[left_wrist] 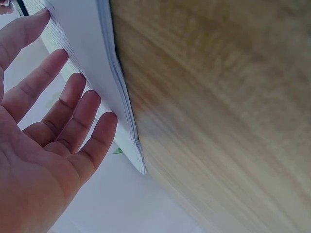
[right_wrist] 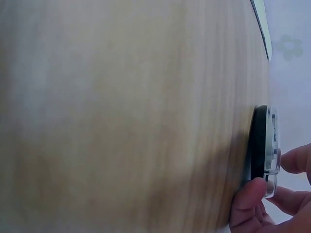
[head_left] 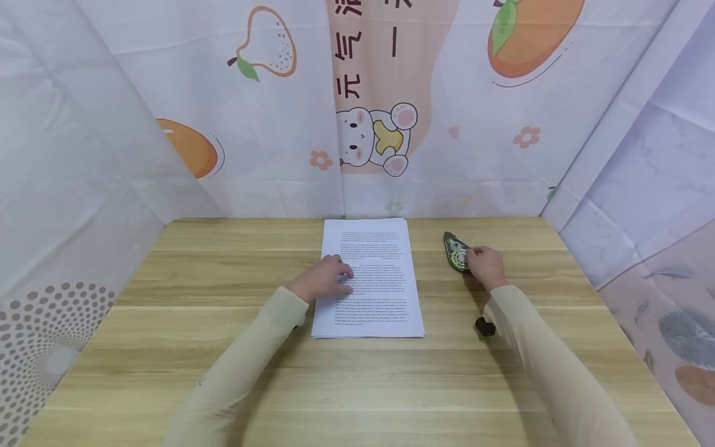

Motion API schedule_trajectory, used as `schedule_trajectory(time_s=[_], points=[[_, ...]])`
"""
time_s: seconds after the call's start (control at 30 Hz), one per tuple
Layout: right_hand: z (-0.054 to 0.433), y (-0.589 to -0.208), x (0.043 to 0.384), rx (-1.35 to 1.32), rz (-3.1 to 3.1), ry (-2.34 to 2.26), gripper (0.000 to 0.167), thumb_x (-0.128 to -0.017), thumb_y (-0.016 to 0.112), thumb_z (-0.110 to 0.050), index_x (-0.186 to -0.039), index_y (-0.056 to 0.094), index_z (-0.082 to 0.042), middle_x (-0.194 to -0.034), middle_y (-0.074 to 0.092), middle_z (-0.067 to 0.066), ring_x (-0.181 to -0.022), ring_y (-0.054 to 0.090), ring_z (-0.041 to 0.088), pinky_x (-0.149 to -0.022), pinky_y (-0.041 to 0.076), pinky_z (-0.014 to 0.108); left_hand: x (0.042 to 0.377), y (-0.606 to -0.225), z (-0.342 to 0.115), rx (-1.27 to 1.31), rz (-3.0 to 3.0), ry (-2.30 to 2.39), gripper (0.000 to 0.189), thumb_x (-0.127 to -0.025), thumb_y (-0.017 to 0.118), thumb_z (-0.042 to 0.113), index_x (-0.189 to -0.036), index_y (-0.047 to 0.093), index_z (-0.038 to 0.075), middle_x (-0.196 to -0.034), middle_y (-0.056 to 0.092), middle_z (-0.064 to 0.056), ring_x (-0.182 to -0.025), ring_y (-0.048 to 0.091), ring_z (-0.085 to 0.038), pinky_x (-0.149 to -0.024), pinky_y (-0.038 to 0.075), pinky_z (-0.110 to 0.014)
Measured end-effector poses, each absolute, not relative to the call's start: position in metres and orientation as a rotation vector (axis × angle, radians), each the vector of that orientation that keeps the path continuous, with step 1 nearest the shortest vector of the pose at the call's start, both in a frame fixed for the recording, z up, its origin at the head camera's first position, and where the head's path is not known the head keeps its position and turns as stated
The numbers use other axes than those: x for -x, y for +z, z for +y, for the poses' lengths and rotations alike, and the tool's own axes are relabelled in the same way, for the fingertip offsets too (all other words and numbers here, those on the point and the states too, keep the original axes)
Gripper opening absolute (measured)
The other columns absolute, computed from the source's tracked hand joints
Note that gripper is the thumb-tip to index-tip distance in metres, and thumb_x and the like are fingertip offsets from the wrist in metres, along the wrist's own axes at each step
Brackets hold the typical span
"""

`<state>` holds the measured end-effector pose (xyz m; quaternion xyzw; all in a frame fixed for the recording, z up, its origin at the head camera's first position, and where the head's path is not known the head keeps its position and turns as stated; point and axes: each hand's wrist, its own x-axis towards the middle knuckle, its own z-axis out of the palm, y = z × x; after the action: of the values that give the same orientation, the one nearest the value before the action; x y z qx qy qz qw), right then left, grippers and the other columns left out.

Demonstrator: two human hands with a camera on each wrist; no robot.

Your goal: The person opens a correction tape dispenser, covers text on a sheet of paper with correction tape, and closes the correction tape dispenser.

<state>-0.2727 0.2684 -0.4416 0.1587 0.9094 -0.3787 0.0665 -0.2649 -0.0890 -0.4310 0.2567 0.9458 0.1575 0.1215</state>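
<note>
A stack of printed paper sheets (head_left: 380, 310) lies on the wooden table. My left hand (head_left: 324, 277) is over the left part of the stack, its fingers spread and slightly bent. In the left wrist view, the fingertips of that hand (left_wrist: 53, 131) come close to or touch the sheets (left_wrist: 92, 39), and nothing is gripped. To the right of the paper, a correction tape dispenser (head_left: 455, 253) with a dark body and clear cover rests on the table. My right hand (head_left: 487, 267) pinches its right edge. The right wrist view shows fingertips on both faces of the dispenser (right_wrist: 260, 141).
The wooden table (head_left: 223, 347) ends at a printed curtain (head_left: 279, 155) behind the paper. More cloth hangs at both sides. A small black object (head_left: 485, 326) is at the right sleeve's cuff.
</note>
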Motion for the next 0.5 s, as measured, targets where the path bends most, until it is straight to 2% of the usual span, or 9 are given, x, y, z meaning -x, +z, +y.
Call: schedule_trajectory(time_s=[0.33, 0.5], points=[[0.2702, -0.444, 0.274, -0.483, 2.743, -1.137, 0.054, -0.098, 0.029, -0.029, -0.137, 0.038, 0.007, -0.139, 0.037, 0.031, -0.123, 0.041, 0.038, -0.099, 0.04, 0.048, 0.2658, -0.4326, -0.0882, -0.732, 2.76, 0.472, 0.032, -0.079, 0.072, 0.028, -0.106, 0.069, 0.01, -0.118, 0.057, -0.01, -0.109, 0.051, -0.026, -0.098, 0.04, -0.039], [0.2701, -0.4434, 0.2737, -0.484, 2.734, -1.143, 0.055, -0.098, 0.028, -0.03, -0.138, 0.036, 0.007, -0.14, 0.037, 0.031, -0.123, 0.041, 0.038, -0.099, 0.04, 0.048, 0.2667, -0.4325, -0.0887, -0.737, 2.758, 0.47, 0.031, -0.079, 0.072, 0.028, -0.105, 0.069, 0.011, -0.118, 0.058, -0.009, -0.109, 0.051, -0.027, -0.098, 0.04, -0.039]])
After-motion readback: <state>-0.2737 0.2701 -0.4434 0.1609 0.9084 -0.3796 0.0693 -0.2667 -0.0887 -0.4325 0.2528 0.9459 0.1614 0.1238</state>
